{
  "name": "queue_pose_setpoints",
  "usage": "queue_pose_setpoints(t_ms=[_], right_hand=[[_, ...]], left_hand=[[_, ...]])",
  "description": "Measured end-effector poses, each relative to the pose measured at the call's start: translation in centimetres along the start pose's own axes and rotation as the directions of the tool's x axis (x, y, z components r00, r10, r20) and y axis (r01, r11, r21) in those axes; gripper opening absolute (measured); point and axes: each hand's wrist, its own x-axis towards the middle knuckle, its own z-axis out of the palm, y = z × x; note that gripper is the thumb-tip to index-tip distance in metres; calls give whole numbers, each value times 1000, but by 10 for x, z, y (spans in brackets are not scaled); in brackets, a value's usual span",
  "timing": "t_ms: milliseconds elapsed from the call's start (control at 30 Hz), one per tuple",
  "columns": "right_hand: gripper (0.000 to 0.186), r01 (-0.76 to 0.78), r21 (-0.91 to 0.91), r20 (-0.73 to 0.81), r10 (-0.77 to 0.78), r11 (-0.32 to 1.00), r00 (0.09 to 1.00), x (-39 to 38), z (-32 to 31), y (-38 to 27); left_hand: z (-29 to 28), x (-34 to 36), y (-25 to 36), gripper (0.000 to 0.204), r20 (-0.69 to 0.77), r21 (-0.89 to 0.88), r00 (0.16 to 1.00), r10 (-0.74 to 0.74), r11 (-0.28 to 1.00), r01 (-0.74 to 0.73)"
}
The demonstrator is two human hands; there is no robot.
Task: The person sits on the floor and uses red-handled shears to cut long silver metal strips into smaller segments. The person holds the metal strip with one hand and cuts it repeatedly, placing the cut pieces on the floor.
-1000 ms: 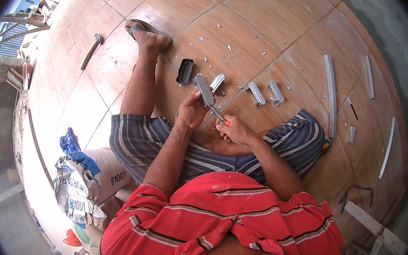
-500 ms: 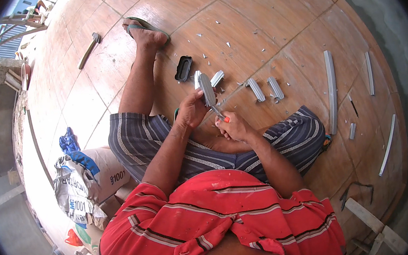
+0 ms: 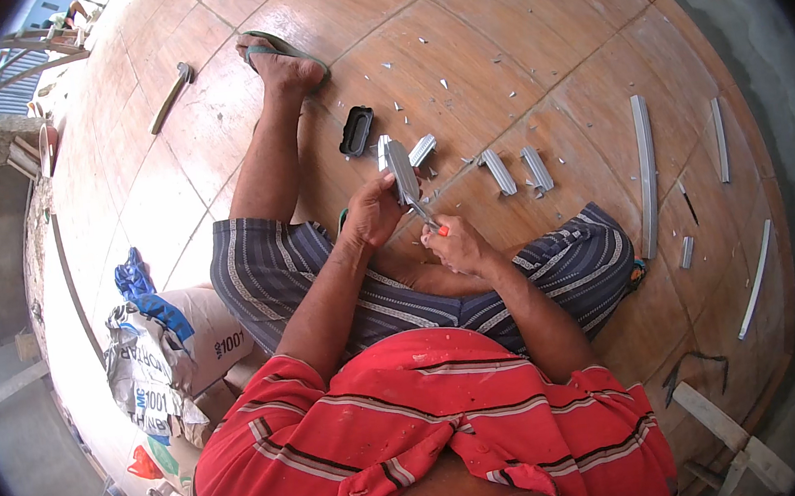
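My left hand [image 3: 373,212] grips a short grey ribbed metal channel piece [image 3: 400,172], held up over my folded leg. My right hand [image 3: 462,245] is closed round red-handled tin snips [image 3: 424,214], whose metal jaws meet the near end of that piece; the exact bite is too small to tell. Just beyond the left hand, another short channel piece [image 3: 423,150] lies on the tiles. To the right rest two more cut pieces, one [image 3: 498,173] beside the other [image 3: 537,169]. A black open tray-like case [image 3: 357,131] sits farther off.
Small metal scraps [image 3: 444,83] litter the tiled floor [image 3: 589,44]. Long metal strips lie at right, including a channel [image 3: 646,178] and a thin strip [image 3: 755,278]. A hammer [image 3: 171,97] lies far left. A printed sack [image 3: 203,331] is by my left knee; wooden pieces [image 3: 710,414] lie lower right.
The channel piece and the snips have shifted only slightly in my hands. Both hands stay in nearly the same place, and the things on the floor have not moved.
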Motion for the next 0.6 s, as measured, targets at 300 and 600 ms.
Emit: queue_pose_setpoints(t_ms=[300, 600], right_hand=[[27, 43, -135, -25, -47, 990, 999, -3, -4, -5], [19, -109, 120, 147, 91, 987, 985, -4, -17, -12]], left_hand=[[-14, 5, -8, 41, -52, 213, 995, 88, 974, -75], [-12, 5, -5, 48, -66, 201, 991, 117, 974, -102]])
